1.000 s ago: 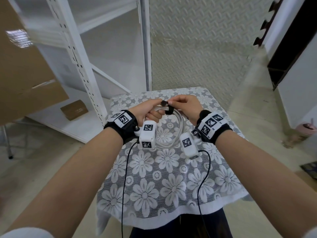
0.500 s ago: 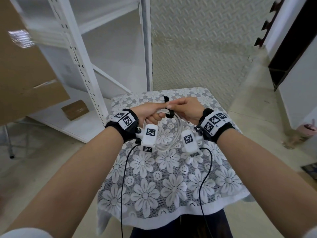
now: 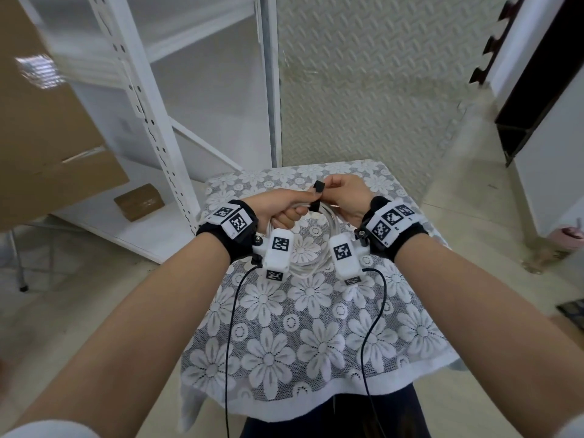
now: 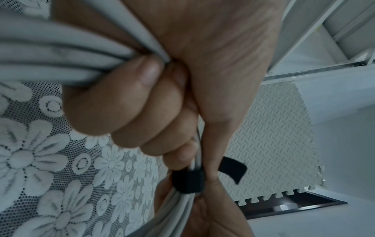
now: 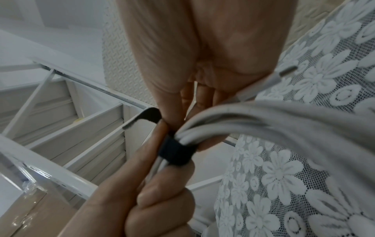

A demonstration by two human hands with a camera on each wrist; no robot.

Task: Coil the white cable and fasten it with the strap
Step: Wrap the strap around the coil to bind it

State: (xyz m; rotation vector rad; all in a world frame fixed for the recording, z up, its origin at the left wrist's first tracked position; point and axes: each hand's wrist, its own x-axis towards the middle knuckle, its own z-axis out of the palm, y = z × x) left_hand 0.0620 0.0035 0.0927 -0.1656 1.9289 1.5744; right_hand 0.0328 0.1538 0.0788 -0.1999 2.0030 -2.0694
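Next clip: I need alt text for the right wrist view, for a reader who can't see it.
A black strap is wrapped round a bundled white cable, its free tail sticking up. The right hand pinches the tail while the left hand grips the bundle, over a floral lace tablecloth.

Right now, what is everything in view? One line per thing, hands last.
cable: one, white, coiled, held above the table
strap: one, black, wrapped round the coil, loose end sticking up
tablecloth: one, white floral lace, over the table
shelving: one unit, white metal, left of the table
large box: one, brown cardboard, far left
small box: one, brown cardboard, on the low shelf
floor mat: grey-white, textured, beyond the table
left hand: grips the coil beside the strap
right hand: pinches the strap's loose end
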